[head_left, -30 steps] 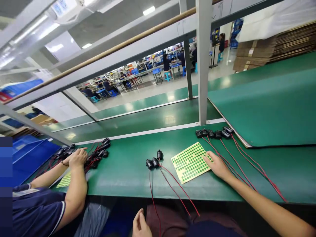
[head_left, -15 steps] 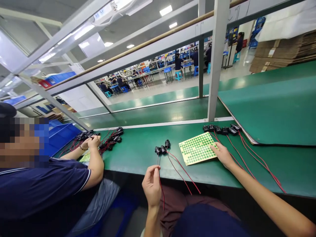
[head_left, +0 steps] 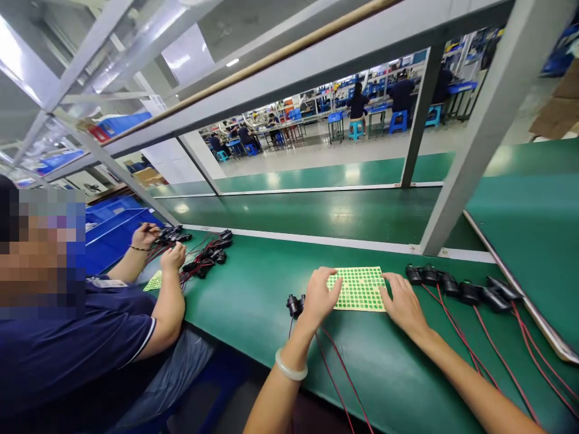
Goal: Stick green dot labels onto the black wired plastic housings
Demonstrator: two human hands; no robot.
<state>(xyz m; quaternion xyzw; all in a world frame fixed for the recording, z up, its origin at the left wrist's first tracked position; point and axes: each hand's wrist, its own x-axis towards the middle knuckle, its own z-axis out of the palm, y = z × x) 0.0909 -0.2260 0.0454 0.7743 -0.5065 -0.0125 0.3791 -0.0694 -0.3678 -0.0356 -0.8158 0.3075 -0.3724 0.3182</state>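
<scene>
A yellow sheet of green round stickers (head_left: 362,289) is between my two hands, close over the green tabletop. My left hand (head_left: 322,296) grips its left edge, thumb on the face of the sheet. At the right edge, my right hand (head_left: 402,301) holds it with the thumb near the corner. Beside my left wrist lie black cylindrical parts (head_left: 294,305) with red and dark wires, partly hidden by that hand. A row of similar black parts (head_left: 447,283) lies beyond my right hand, their red wires running toward the table's front edge.
A co-worker (head_left: 113,325) sits at the left, hands over black wired parts (head_left: 205,256) and another sticker sheet (head_left: 154,281). Blue bins (head_left: 117,241) stand behind. A metal post (head_left: 474,132) rises at the back right, near a raised green board (head_left: 534,241).
My left hand has moved up and right from the wires to the sheet's left edge. The sheet now lies squarer to me, and my view has turned left.
</scene>
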